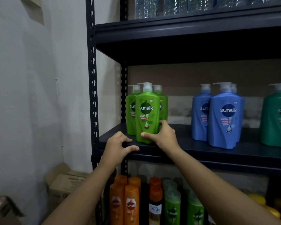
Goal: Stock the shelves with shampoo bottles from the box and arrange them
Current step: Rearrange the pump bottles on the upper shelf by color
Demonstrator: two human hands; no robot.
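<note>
- The right hand holds the bottom of the front green bottle, with its fingers curled around it.
- This green bottle stands up near the left end of the dark shelf, with two more green bottles just behind it.
- The left hand rests on the front edge of the shelf, its fingers bent and holding no bottle.
- Blue bottles stand to the right, well apart.
- Orange bottles stand on the shelf below.
</note>
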